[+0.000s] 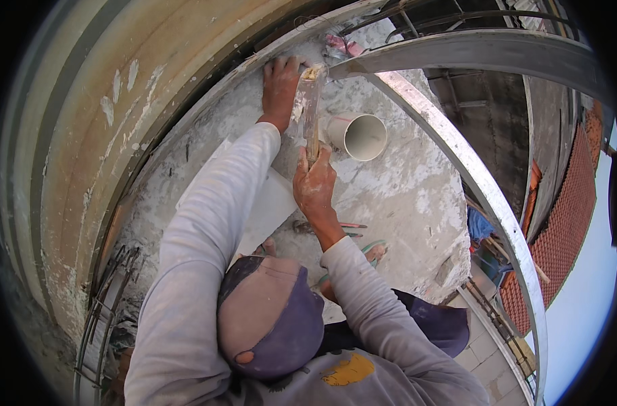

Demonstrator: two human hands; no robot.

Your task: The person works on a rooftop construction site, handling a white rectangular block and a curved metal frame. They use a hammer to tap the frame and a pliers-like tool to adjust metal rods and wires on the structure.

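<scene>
My right hand [315, 183] is closed round the near end of a long, narrow flat-bladed tool [310, 111], which points away from me. A yellowish, crumbly lump sits at its far end. Beside that end, my left hand [280, 91] rests palm down on the slab's far border by the wall, its fingers spread and bent; what lies under the fingertips is hidden. Just right of the tool, a wide off-white pipe [366, 137] shows its round mouth. All of this is on a rough, white-smeared concrete slab [403, 189].
A curved-looking wall [85, 135] rises on the left. Metal beams [470, 162] cross on the right. Pale boards [268, 210] lie under my left arm. A thin red tool [352, 225] lies near sandalled feet [376, 252]. Rebar [102, 318] juts out lower left; the slab drops off at right.
</scene>
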